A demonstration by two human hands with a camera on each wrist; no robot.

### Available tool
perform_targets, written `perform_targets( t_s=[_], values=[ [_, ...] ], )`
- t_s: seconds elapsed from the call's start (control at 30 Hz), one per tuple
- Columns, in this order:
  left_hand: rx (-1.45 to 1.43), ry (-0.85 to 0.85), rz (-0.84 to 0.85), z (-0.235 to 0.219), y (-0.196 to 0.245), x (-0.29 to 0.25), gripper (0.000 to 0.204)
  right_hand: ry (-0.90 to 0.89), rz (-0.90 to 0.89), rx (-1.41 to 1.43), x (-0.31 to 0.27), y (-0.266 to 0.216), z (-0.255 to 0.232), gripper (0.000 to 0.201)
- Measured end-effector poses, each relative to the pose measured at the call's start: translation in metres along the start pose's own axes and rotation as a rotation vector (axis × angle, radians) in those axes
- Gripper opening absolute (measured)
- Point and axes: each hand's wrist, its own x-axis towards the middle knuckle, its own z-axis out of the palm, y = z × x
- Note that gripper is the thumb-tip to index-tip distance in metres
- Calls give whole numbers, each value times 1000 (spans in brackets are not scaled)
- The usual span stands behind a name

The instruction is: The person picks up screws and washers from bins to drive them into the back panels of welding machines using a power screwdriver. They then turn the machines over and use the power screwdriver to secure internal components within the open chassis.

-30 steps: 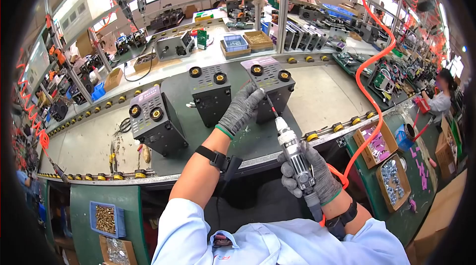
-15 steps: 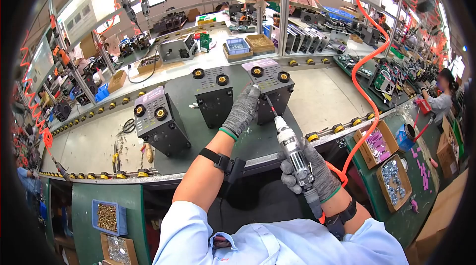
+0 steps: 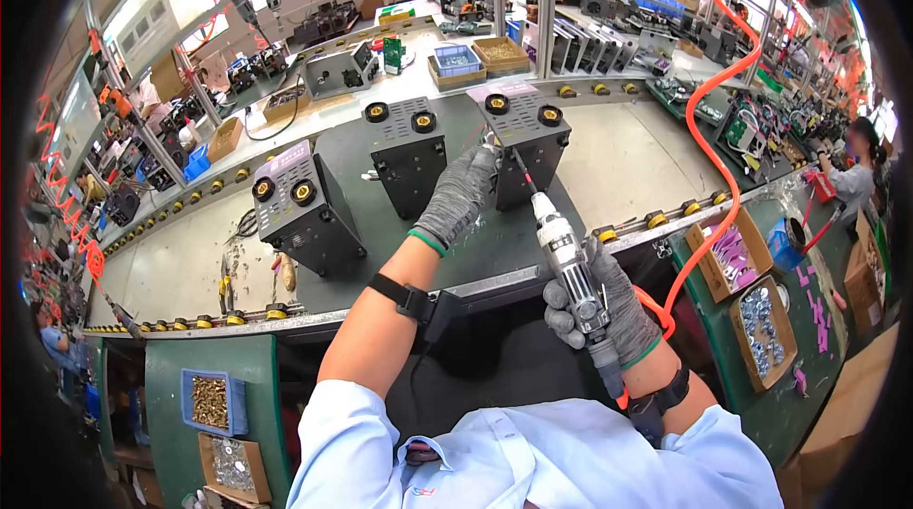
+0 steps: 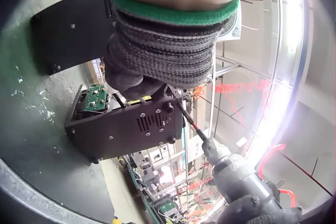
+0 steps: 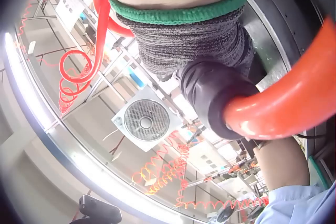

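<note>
Three black metal boxes with slotted tops and round brass-centred sockets stand on the green mat. The right hand [image 3: 618, 304], gloved in grey, grips a pneumatic screwdriver [image 3: 571, 266]; its bit meets the upper front edge of the right box [image 3: 533, 162]. At that box's left edge, the gloved left hand [image 3: 458, 193] has its fingers curled over the rim. In the left wrist view the bit touches the box [image 4: 126, 132] at a corner beside the left hand [image 4: 157, 56]. The middle box [image 3: 409, 166] and left box [image 3: 309, 214] are untouched.
An orange air hose [image 3: 704, 128] hangs at the right. Pliers [image 3: 226, 285] lie left of the mat. Trays of brass parts [image 3: 211, 401] and silver parts [image 3: 761, 333] sit on side tables. Another person [image 3: 851, 181] is at far right.
The head view has shifted slightly. The left fingers have moved a little along the right box's edge; the screwdriver stays at that box in the right hand.
</note>
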Motion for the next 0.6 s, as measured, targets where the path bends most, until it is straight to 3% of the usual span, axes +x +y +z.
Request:
perform_targets(
  t_s=[0.03,0.1,0.13,0.17,0.2,0.27,0.4,0.53,0.6],
  values=[
    [-122,76,-11,0,0,-8,50,-2,-2,-12,0,0,-4,75],
    [-167,80,26,-9,-48,-4,46,15,-10,-37,-2,0,-3,73],
    [-218,88,68,-16,-25,-14,41,34,-18,-72,-4,0,-2,72],
    [-643,75,-500,-22,-3,-29,25,70,-56,-131,-6,3,0,73],
    [-625,64,-503,-24,-9,-34,25,67,-68,-114,-9,5,1,73],
    [-1077,59,-592,-30,-29,-42,11,150,-126,-343,-16,10,-3,74],
    [-981,42,-655,-14,-47,-49,12,142,-3,-419,-22,18,-25,75],
    [-910,-118,-626,4,-42,-54,23,151,39,-478,-31,17,-40,71],
    [-1057,-17,-794,23,-36,-50,27,148,45,-486,-39,14,-57,67]
  ],
)
